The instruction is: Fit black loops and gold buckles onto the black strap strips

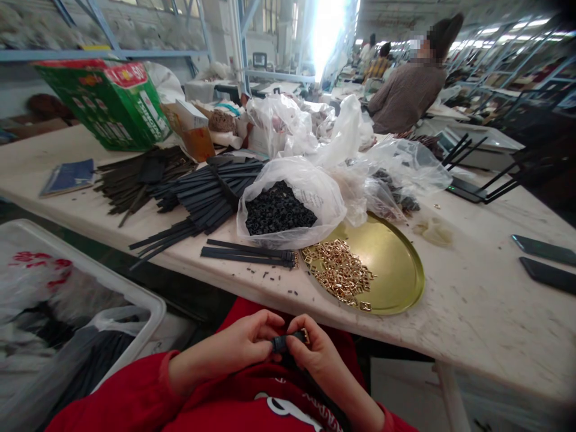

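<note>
Between my hands, just above my lap, is a dark strap (279,344) with a small gold buckle (305,336) at its right end. My right hand (315,351) pinches the strap beside the buckle, thumb on top. The fingertips of my left hand (254,339) close on the strap's other side; part of the grip is hidden. Over the table edge lie several finished-looking dark straps (247,255) with gold buckles at one end. A round gold tray (398,264) carries a heap of small gold buckles (339,270). Behind it, an open plastic bag (324,204) holds many small black loops (279,209).
Bundles of dark strips (202,195) spread over the table's left, near a blue booklet (69,177) and a green box (103,108). Two phones (546,249) lie at right. A white bin (155,309) stands at lower left. A person (405,90) sits beyond the table.
</note>
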`<action>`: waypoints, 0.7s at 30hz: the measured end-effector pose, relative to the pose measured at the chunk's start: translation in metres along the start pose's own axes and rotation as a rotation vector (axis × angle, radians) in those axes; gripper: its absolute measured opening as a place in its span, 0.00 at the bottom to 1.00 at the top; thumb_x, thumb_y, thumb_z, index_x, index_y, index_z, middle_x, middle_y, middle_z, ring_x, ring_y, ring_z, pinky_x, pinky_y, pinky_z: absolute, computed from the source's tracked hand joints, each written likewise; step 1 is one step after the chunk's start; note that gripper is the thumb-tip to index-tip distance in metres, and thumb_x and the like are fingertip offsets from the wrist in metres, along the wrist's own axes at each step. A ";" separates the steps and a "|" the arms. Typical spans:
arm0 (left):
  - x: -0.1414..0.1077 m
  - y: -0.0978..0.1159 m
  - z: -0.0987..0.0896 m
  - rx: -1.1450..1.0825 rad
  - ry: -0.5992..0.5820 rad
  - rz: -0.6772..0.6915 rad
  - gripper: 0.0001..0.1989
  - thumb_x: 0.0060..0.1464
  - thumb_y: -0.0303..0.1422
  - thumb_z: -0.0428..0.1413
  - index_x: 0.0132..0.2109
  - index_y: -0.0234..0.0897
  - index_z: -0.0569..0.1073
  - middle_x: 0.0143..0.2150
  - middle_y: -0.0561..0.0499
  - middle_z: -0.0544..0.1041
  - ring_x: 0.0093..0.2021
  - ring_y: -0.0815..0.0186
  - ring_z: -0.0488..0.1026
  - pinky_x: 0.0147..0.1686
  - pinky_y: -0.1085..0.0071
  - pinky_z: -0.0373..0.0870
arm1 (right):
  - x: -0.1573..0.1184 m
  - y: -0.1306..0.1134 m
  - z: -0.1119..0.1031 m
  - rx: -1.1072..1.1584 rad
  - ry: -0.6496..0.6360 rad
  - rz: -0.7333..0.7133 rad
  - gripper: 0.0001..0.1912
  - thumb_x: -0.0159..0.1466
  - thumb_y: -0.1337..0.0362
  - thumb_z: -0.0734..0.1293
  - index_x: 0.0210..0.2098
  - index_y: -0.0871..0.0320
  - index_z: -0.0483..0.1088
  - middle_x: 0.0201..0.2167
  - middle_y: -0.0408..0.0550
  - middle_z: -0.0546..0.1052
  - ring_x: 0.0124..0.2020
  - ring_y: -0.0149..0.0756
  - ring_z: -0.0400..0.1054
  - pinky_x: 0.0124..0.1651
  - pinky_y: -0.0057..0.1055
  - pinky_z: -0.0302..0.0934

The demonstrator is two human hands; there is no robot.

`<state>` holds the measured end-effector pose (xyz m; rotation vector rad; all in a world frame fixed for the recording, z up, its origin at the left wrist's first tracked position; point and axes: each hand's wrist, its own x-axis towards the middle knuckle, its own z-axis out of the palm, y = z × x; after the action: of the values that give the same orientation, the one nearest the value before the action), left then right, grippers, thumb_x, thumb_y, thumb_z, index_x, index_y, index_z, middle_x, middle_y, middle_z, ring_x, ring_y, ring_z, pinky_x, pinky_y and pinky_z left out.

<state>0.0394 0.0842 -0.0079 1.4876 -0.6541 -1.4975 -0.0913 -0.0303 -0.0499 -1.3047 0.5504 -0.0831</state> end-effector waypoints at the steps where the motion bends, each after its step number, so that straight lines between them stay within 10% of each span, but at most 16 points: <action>1: -0.001 -0.005 -0.001 0.029 0.015 -0.031 0.16 0.46 0.33 0.52 0.44 0.33 0.64 0.31 0.51 0.75 0.31 0.66 0.73 0.31 0.72 0.66 | -0.001 0.004 0.002 -0.005 0.002 -0.004 0.09 0.55 0.59 0.64 0.29 0.56 0.60 0.15 0.33 0.58 0.16 0.24 0.49 0.18 0.21 0.42; 13: -0.004 -0.032 0.009 0.037 0.075 -0.096 0.10 0.46 0.35 0.52 0.36 0.34 0.65 0.26 0.53 0.74 0.23 0.68 0.70 0.23 0.75 0.63 | -0.018 0.025 0.008 -0.346 0.013 -0.133 0.02 0.60 0.66 0.59 0.31 0.57 0.61 0.26 0.41 0.67 0.28 0.31 0.61 0.31 0.27 0.56; 21: -0.011 -0.036 0.001 0.008 -0.109 -0.267 0.16 0.42 0.37 0.53 0.40 0.34 0.66 0.28 0.53 0.74 0.21 0.71 0.67 0.20 0.78 0.59 | -0.027 0.043 0.013 -0.361 -0.020 -0.163 0.08 0.61 0.67 0.56 0.41 0.56 0.61 0.32 0.44 0.68 0.32 0.32 0.62 0.35 0.28 0.58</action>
<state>0.0293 0.1098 -0.0339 1.5549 -0.5404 -1.7910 -0.1196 0.0028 -0.0785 -1.6999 0.4532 -0.1085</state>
